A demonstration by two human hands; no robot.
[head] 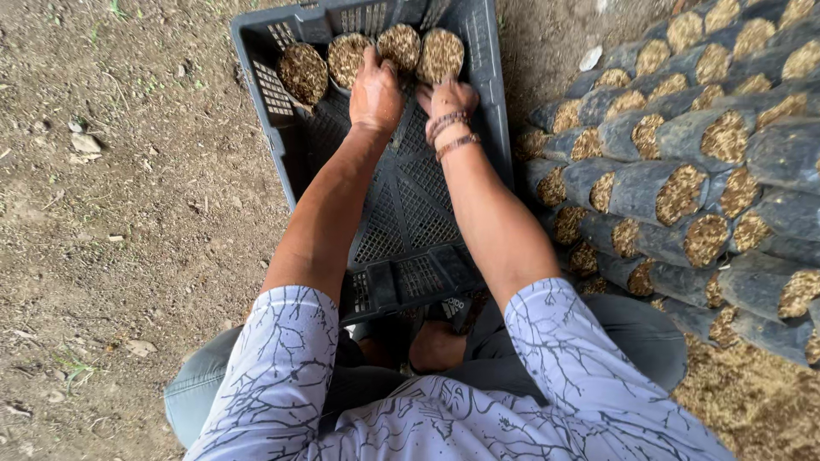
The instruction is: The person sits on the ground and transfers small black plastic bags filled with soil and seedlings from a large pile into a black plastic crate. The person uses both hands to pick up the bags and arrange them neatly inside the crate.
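- We have both hands at the far end of the crate [282,128], reaching for the row of filled bags standing there.
- Our left hand [374,92] lies over the second bag [346,55], fingers curled round its top, grasping it.
- Our right hand [446,101] presses against the fourth bag [440,53]; we cannot tell whether it grips or only touches. Bracelets [451,135] circle that wrist.
- The four bags stand upright, side by side, touching, against the crate's far wall; each is a dark sleeve packed with tan, grainy filling showing at the top. The first bag [302,72] leans slightly.
- The rest of the crate's grid floor is bare, dark grey plastic.
- Both arms stretch forward, nearly straight, from patterned white sleeves [282,358].
- To our right lies a stack of bags [683,162] on their sides, open ends facing us, close beside the crate.
- Bare dirt ground [128,213] lies to our left.
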